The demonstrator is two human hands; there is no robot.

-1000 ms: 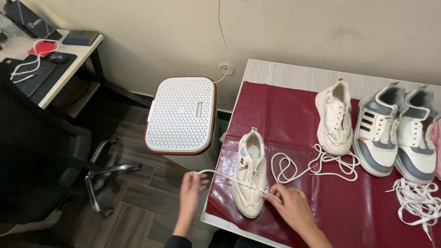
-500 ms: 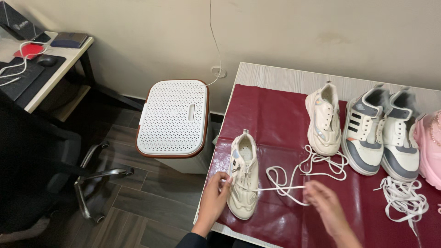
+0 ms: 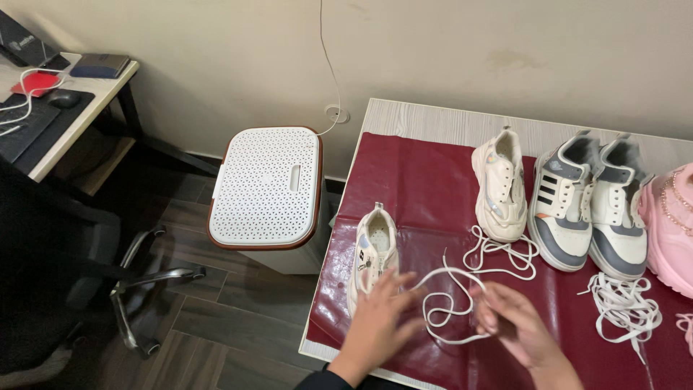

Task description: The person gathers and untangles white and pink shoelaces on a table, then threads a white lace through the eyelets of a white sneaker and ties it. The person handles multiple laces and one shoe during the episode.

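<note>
A cream sneaker (image 3: 374, 244) lies on the dark red mat (image 3: 426, 180) near the table's front left corner. My left hand (image 3: 379, 321) rests over its toe end with the fingers spread. My right hand (image 3: 516, 325) is to the right of it and pinches a white lace (image 3: 447, 303) at about the fingertips. The lace runs from the sneaker in loose loops across the mat between my two hands.
A second cream sneaker (image 3: 498, 184) with a loose lace (image 3: 505, 253) stands further back, then two grey-and-white sneakers (image 3: 559, 213) and a pink shoe (image 3: 668, 227). More white laces (image 3: 621, 307) lie at right. A white perforated bin (image 3: 267, 188) and an office chair (image 3: 137, 271) stand left of the table.
My left hand let go of the lace end and moved onto the sneaker's toe. My right hand drew the lace to the right, and it now lies slack in loops.
</note>
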